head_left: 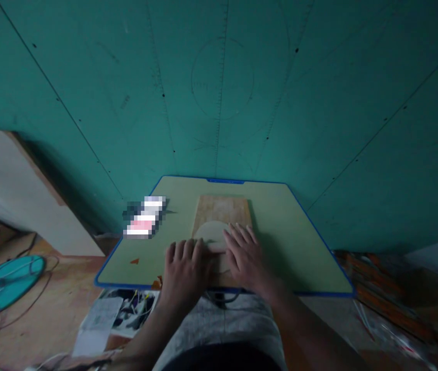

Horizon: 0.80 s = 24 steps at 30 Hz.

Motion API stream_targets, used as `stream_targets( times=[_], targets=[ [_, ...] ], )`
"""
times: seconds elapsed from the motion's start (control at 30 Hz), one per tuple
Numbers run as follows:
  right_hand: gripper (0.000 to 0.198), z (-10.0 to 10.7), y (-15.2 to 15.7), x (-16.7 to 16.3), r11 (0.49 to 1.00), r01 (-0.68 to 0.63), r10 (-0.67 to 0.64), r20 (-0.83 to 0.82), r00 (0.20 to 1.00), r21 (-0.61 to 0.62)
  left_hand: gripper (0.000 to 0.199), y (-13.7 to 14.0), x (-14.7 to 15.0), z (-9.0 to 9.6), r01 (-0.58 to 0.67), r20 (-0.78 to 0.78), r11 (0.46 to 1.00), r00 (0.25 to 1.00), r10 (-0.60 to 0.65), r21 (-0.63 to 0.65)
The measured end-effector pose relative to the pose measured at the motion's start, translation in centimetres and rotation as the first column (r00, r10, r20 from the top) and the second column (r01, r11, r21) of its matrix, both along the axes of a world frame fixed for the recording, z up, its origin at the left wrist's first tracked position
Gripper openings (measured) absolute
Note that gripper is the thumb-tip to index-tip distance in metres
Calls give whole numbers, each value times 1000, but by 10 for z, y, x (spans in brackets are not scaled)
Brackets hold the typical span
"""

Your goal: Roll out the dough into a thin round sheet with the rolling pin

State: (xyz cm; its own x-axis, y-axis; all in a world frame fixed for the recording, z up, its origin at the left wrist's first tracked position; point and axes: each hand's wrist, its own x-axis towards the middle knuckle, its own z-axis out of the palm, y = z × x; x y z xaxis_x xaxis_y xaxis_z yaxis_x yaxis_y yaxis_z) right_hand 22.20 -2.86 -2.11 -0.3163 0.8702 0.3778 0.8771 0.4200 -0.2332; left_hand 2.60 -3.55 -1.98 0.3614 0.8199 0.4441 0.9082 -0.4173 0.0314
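A thin pale round sheet, like rolled dough (213, 230), lies on a wooden board (222, 206). Across it runs a short pale bar that looks like a rolling pin (216, 248), its ends hidden under my hands. My left hand (185, 265) bends its fingers over the bar's left end, at the board's left edge. On the other side my right hand (245, 255) rests its palm near the bar's right end, fingers stretched forward over the sheet and the board's right edge.
The board lies on a pale green folding table (284, 221) with a blue rim. A pixelated phone-like object (145, 217) and small orange scraps (134, 261) are at its left. Behind stands a green wall (222, 103). Cables and a teal disc (8, 286) lie on the floor.
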Motion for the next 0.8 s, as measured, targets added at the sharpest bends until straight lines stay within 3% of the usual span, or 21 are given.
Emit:
stream_targets(
  times=[0.13, 0.23, 0.43, 0.57, 0.7, 0.8],
  targets=[
    [56, -2, -33, 11, 995, -93, 93, -20, 996, -20, 49, -35, -11, -5, 91, 53, 993, 994, -95, 70],
    [50, 0, -33, 16, 993, -111, 110, -26, 994, -40, 46, -36, -23, -4, 137, 52, 990, 989, -138, 29],
    [44, 7, 12, 14, 994, -85, 85, -16, 996, -64, 39, 6, -43, -6, -22, 32, 996, 999, 25, -83],
    [44, 19, 39, 7, 986, -10, 17, 40, 999, -166, 33, 20, -40, -7, 38, 58, 989, 998, -30, -142],
    [42, 32, 56, -7, 962, 3, 16, 69, 998, -273, 33, 17, -33, -8, 132, 85, 986, 989, -124, -105],
    [37, 41, 70, -24, 930, 87, -81, 31, 996, -357, 39, 11, -30, -8, 174, 112, 978, 981, -161, -119]
  ],
)
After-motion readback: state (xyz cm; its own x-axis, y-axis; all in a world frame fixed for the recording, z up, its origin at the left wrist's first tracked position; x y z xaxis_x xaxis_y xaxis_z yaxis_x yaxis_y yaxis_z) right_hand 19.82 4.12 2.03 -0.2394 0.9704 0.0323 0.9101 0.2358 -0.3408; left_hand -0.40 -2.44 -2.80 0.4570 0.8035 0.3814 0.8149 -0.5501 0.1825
